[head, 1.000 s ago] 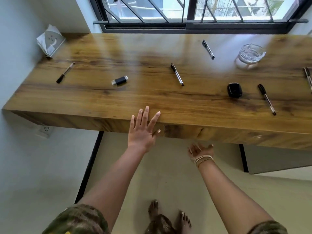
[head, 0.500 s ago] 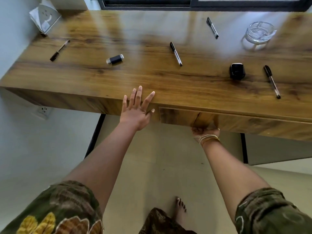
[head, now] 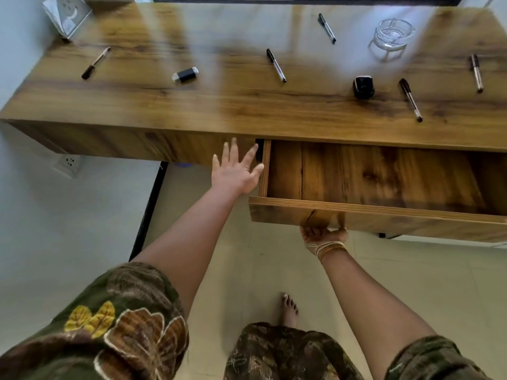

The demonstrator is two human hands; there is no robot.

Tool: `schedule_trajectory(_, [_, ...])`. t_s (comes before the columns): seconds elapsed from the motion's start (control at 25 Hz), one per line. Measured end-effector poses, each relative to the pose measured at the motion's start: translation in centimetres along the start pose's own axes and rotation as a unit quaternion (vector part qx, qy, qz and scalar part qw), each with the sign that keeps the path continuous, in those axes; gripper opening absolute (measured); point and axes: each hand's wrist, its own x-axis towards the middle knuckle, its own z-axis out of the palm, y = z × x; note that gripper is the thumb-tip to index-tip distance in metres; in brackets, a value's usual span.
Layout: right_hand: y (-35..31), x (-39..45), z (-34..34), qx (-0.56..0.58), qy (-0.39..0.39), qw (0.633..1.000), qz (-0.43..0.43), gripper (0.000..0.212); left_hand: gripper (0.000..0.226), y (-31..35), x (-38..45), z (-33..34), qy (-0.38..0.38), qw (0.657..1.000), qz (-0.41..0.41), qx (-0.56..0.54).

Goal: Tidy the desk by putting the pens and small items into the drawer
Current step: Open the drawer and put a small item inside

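Note:
The wooden drawer (head: 370, 212) stands pulled out from the desk front, and its inside looks bare. My right hand (head: 322, 233) grips the underside of the drawer front. My left hand (head: 237, 171) is flat and spread against the desk's front panel, just left of the drawer. On the desktop (head: 233, 105) lie several pens: one far left (head: 95, 63), one in the middle (head: 276, 65), one at the back (head: 326, 28), one right of centre (head: 410, 100), one far right (head: 476, 73). A black and silver lighter (head: 185, 74) and a small black case (head: 363, 87) also lie there.
A glass ashtray (head: 391, 34) stands at the back right. A white tissue box (head: 67, 15) sits in the back left corner against the wall. A wall socket (head: 69, 161) is below the desk's left end. My bare foot (head: 288, 311) is on the tiled floor.
The drawer has slid out toward me, pulled by my right hand under its front. My left hand slipped from the desk edge down onto the front panel.

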Motion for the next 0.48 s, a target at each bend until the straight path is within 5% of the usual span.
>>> schedule_trajectory(0.12, [0.7, -2.2, -1.4, -0.085, 0.041, 0.995, -0.023, 0.046, 0.066, 1.4, -3.6, 3.5, -0.032, 0.99, -0.013, -0.134])
schedule_trajectory(0.24, [2.8, -6.0, -1.6, -0.197, 0.138, 0.948, -0.208, 0.022, 0.069, 2.5, -6.4, 5.4, -0.025, 0.956, -0.061, -0.285])
schedule_trajectory(0.28, [3.5, -7.5, -1.4, -0.241, 0.172, 0.904, -0.309, 0.02, 0.067, 2.7, -6.8, 5.5, -0.018, 0.948, -0.073, -0.311])
schedule_trajectory(0.36, [4.7, -10.7, -0.5, -0.336, 0.115, 0.784, -0.509, 0.02, 0.065, 2.7, -7.4, 5.5, -0.01, 0.925, -0.09, -0.37])
schedule_trajectory(0.48, [5.5, -12.7, 0.8, -0.539, -0.045, 0.525, -0.657, 0.02, 0.064, 2.5, -8.6, 5.7, -0.012, 0.914, -0.093, -0.395])
